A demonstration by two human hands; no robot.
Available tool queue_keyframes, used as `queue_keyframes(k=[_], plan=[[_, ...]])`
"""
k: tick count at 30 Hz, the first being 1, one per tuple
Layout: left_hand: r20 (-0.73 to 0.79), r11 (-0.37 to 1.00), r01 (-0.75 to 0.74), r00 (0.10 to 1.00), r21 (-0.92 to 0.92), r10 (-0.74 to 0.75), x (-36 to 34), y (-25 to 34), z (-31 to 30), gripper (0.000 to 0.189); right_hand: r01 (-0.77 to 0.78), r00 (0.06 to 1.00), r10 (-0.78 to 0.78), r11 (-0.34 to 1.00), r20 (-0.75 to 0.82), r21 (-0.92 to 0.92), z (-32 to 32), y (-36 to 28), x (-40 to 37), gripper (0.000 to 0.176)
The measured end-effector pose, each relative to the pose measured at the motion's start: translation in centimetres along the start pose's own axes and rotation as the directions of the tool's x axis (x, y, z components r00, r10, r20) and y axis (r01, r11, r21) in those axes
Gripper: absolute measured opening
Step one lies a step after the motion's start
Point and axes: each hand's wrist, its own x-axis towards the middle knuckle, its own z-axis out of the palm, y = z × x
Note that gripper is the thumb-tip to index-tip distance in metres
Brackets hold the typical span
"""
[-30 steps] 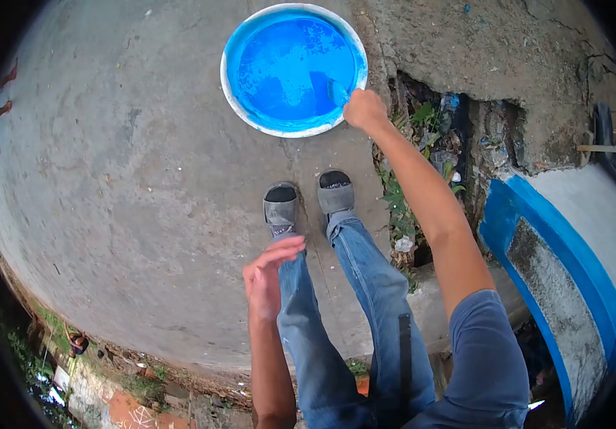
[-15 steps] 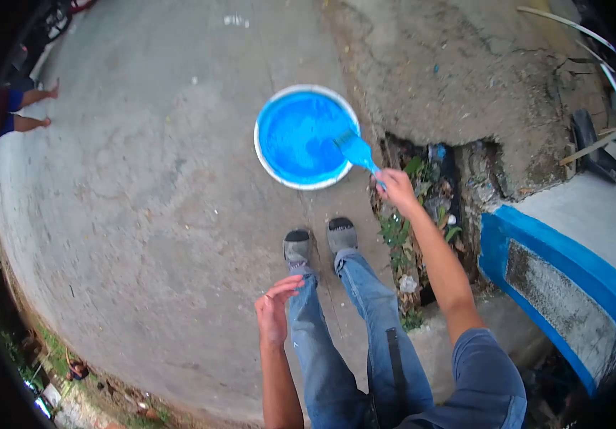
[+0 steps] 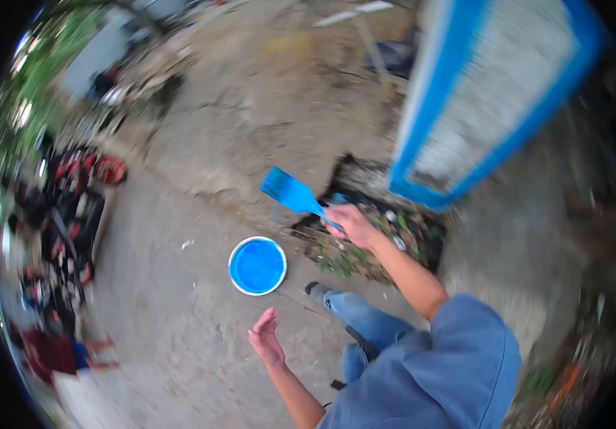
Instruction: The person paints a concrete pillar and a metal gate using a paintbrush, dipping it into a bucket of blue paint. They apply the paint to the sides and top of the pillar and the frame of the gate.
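A paintbrush (image 3: 290,190) with blue paint over its bristles is gripped at the handle by my right hand (image 3: 351,225). It is held up above the ground, apart from the paint bucket. The white-rimmed bucket (image 3: 257,266) holds bright blue paint and stands on the concrete, to the lower left of the brush. My left hand (image 3: 266,337) hangs in the air below the bucket, fingers apart and holding nothing. To the upper right is a wall panel (image 3: 465,107) with a blue painted border around a rough grey-white middle.
Beside my feet, a broken ditch (image 3: 386,236) holds plants and litter. Several motorcycles (image 3: 72,214) are parked at the left. A person in a dark red shirt (image 3: 49,352) is at the lower left. Pale poles (image 3: 354,14) lie near the top.
My right hand has lifted the paintbrush out of the bucket and away from it. My view has turned toward the blue-bordered wall. My left hand stays free.
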Motion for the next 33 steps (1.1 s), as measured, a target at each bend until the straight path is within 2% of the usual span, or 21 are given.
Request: queue_keyframes(k=[1, 3, 4, 5, 6, 9, 13, 14, 16, 19, 20, 21, 23, 24, 25, 27, 29, 33], plan=[[0.088, 0.999, 0.034, 0.995, 0.030, -0.037, -2.0, 0.3, 1.2, 0.063, 0.060, 0.998, -0.059, 0.998, -0.032, 0.021, -0.9, -2.5, -3.7, 0.032], [0.054, 0.997, 0.059, 0.997, -0.058, -0.055, -5.0, 0.4, 3.8, 0.065, 0.108, 0.986, -0.097, 0.991, -0.133, 0.075, -3.9, -5.9, -10.9, 0.031], [0.117, 0.997, 0.070, 0.991, -0.033, -0.066, -6.5, 0.5, 4.9, 0.065, 0.117, 0.984, -0.101, 0.987, -0.145, 0.109, -5.3, -7.2, -13.8, 0.030], [0.098, 0.987, 0.146, 0.985, -0.070, -0.138, -8.4, 0.1, 6.0, 0.066, 0.156, 0.973, -0.132, 0.981, -0.188, 0.116, -7.0, -8.3, -16.9, 0.030], [0.068, 0.968, 0.222, 0.974, -0.115, -0.215, -10.1, -0.2, 7.5, 0.067, 0.133, 0.957, -0.096, 0.984, -0.275, 0.122, -9.1, -9.2, -20.3, 0.028], [0.051, 0.956, 0.289, 0.957, -0.053, -0.287, -14.6, 0.2, 12.2, 0.067, 0.110, 0.852, -0.023, 0.985, -0.522, 0.136, -14.0, -11.9, -29.4, 0.029], [0.110, 0.978, 0.207, 0.973, -0.001, -0.205, -17.2, 0.0, 18.6, 0.066, 0.078, 0.729, 0.001, 0.993, -0.684, 0.085, -24.5, -13.1, -38.1, 0.029], [0.112, 0.985, 0.171, 0.978, 0.038, -0.174, -17.5, -0.4, 20.4, 0.067, 0.081, 0.739, -0.002, 0.993, -0.674, 0.086, -27.3, -13.4, -39.5, 0.029], [0.106, 0.989, 0.127, 0.985, 0.074, -0.134, -17.4, -2.3, 24.6, 0.067, 0.035, 0.686, 0.010, 0.998, -0.727, 0.047, -33.6, -14.3, -41.8, 0.028], [0.047, 0.986, 0.113, 0.992, 0.124, -0.119, -17.6, -9.0, 33.5, 0.067, -0.059, 0.757, 0.025, 0.998, -0.653, -0.030, -46.5, -15.3, -44.3, 0.026], [0.007, 0.976, 0.139, 0.990, 0.167, -0.142, -17.9, -12.2, 36.9, 0.067, -0.093, 0.740, 0.070, 0.996, -0.669, 0.002, -50.8, -15.4, -44.4, 0.025], [-0.045, 0.982, 0.150, 0.988, 0.114, -0.146, -19.7, -15.7, 41.1, 0.067, -0.138, 0.730, 0.112, 0.990, -0.675, 0.015, -55.3, -15.3, -44.7, 0.024], [-0.100, 0.961, 0.277, 0.956, 0.007, -0.275, -21.1, -21.4, 50.1, 0.068, -0.170, 0.818, 0.155, 0.985, -0.554, 0.025, -63.2, -16.7, -44.6, 0.023], [-0.025, 0.940, 0.339, 0.940, -0.048, -0.340, -22.2, -24.5, 53.1, 0.067, -0.219, 0.821, 0.214, 0.974, -0.530, 0.054, -65.6, -16.7, -45.8, 0.023], [-0.057, 0.942, 0.333, 0.941, -0.030, -0.335, -23.8, -25.6, 55.8, 0.067, -0.227, 0.830, 0.224, 0.972, -0.510, 0.057, -67.8, -17.0, -45.6, 0.024], [0.021, 0.906, 0.409, 0.912, -0.111, -0.409, -26.2, -27.7, 61.2, 0.066, -0.230, 0.844, 0.226, 0.972, -0.486, 0.052, -71.7, -18.7, -44.3, 0.025], [-0.058, 0.911, 0.384, 0.916, -0.146, -0.396, -28.3, -26.8, 63.5, 0.066, -0.275, 0.849, 0.268, 0.960, -0.455, 0.053, -73.4, -18.6, -44.0, 0.027], [-0.190, 0.961, 0.238, 0.946, -0.140, -0.262, -31.2, -25.6, 64.1, 0.066, -0.316, 0.875, 0.318, 0.946, -0.366, 0.068, -74.3, -19.7, -42.5, 0.028]])
